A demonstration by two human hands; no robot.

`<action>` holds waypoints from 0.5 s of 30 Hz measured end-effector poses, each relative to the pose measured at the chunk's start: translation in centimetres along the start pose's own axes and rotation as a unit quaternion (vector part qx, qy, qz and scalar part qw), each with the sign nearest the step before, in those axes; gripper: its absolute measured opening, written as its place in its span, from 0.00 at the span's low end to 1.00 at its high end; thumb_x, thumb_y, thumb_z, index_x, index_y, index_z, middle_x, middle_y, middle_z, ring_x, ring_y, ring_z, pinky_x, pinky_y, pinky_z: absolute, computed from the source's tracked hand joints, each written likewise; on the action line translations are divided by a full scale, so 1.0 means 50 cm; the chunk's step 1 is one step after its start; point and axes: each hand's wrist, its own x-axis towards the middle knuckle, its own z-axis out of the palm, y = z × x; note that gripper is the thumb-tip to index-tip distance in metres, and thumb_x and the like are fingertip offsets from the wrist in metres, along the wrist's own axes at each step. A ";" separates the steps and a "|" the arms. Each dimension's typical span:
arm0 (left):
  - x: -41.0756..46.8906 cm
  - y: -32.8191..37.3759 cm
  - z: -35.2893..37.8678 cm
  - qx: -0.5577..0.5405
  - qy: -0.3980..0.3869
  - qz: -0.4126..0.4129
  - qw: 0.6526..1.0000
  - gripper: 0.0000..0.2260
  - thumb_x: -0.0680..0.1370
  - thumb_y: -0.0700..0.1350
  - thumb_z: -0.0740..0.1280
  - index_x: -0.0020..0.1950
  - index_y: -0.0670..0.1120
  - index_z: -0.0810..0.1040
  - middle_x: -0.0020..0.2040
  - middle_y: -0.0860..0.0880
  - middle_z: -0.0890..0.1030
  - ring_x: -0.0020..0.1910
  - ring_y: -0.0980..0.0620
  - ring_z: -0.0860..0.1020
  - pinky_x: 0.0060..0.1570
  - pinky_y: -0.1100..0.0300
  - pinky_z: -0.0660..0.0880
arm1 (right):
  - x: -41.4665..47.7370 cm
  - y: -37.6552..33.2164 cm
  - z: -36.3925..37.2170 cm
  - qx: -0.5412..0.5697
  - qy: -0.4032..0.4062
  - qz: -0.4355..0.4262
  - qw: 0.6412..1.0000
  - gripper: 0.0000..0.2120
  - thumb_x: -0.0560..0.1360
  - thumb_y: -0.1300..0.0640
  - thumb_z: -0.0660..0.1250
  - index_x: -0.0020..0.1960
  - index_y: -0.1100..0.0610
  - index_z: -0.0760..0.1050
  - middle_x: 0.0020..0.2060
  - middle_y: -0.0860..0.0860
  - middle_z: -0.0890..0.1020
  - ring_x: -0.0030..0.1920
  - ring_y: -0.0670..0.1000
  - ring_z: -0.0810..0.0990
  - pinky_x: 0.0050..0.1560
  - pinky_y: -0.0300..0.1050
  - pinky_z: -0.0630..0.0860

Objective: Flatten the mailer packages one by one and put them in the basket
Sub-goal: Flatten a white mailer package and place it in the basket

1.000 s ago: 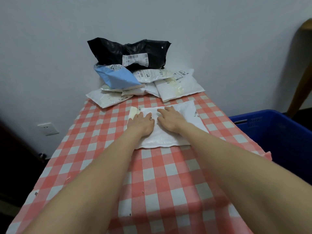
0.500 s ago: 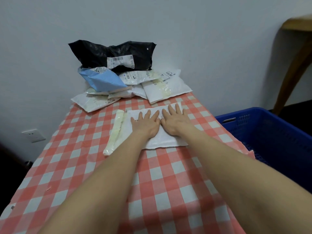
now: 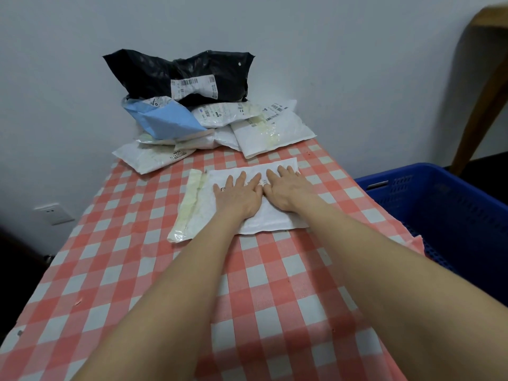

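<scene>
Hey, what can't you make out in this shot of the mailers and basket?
Head view:
- Blue basket: cut off by the right edge; contents unknown.
- White mailer: print covered by the left hand and right hand.
- Pile labels: too small to read.
- Lower mailers: mostly buried by the pile.

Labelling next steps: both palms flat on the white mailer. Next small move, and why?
Likely sweep both hands outward to the edges: the left hand and right hand lie flat side by side, covering only the middle of the white mailer.
</scene>
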 end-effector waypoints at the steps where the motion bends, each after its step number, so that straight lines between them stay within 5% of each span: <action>1: 0.000 0.000 0.001 -0.002 -0.001 0.001 1.000 0.22 0.82 0.57 0.40 0.77 0.62 0.45 0.79 0.53 0.45 0.78 0.45 0.45 0.73 0.39 0.42 | 0.000 0.000 0.000 0.003 -0.002 0.003 1.000 0.28 0.82 0.45 0.43 0.79 0.53 0.46 0.78 0.56 0.47 0.78 0.56 0.45 0.77 0.52 0.44; 15: 0.002 -0.002 0.001 -0.021 0.001 -0.002 1.000 0.23 0.82 0.57 0.41 0.78 0.58 0.45 0.79 0.47 0.45 0.78 0.46 0.44 0.74 0.42 0.41 | 0.009 -0.012 -0.009 0.067 0.002 0.070 0.995 0.35 0.81 0.43 0.48 0.78 0.63 0.44 0.78 0.57 0.46 0.78 0.55 0.45 0.77 0.50 0.45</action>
